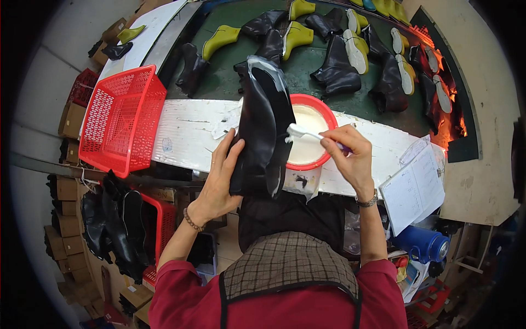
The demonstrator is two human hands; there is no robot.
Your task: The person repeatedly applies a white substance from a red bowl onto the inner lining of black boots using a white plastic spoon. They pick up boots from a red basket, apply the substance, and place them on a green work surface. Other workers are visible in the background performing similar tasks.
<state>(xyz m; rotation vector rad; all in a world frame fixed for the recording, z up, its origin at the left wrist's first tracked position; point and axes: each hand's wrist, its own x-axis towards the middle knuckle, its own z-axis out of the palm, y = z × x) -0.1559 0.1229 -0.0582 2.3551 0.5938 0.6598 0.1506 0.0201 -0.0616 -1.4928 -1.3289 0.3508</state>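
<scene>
At the white-painted work board (186,134), seen from the head camera, the person holds a glossy black rubber boot upper (262,129) upright on its end, its long axis running away from the body toward the green belt (298,68). The left hand (219,175) grips it low on its left flank: the fingers (233,151) are spread and pressed flat against the black surface, thumb hidden behind it, the wrist with its bead bracelet (193,220) bent back and the forearm coming up from the lower left.

The right hand (350,153) is just beside the boot's right edge, apart from it. Its fingertips are pinched together around the handle of a small white-bristled brush (298,131), which lies nearly level and points left, toward the boot. The bristle end hovers over the red round plastic bowl of white paste (309,129), close to the boot's edge; I cannot tell whether the bristles touch the black surface. A white streak runs along the boot's upper right rim. So the boot lies left of the brush fingers, and the right hand is the nearer working hand while the left steadies.

Left of the gripping fingers sits a red plastic mesh basket (123,118) on the board. Beyond both hands, black boot uppers (337,68) and yellow-green boots (222,39) lie scattered on the belt. Right of the brush hand, a sheet of paper on a clipboard (413,189) leans off the board's end, with a blue flask (422,244) below it.
</scene>
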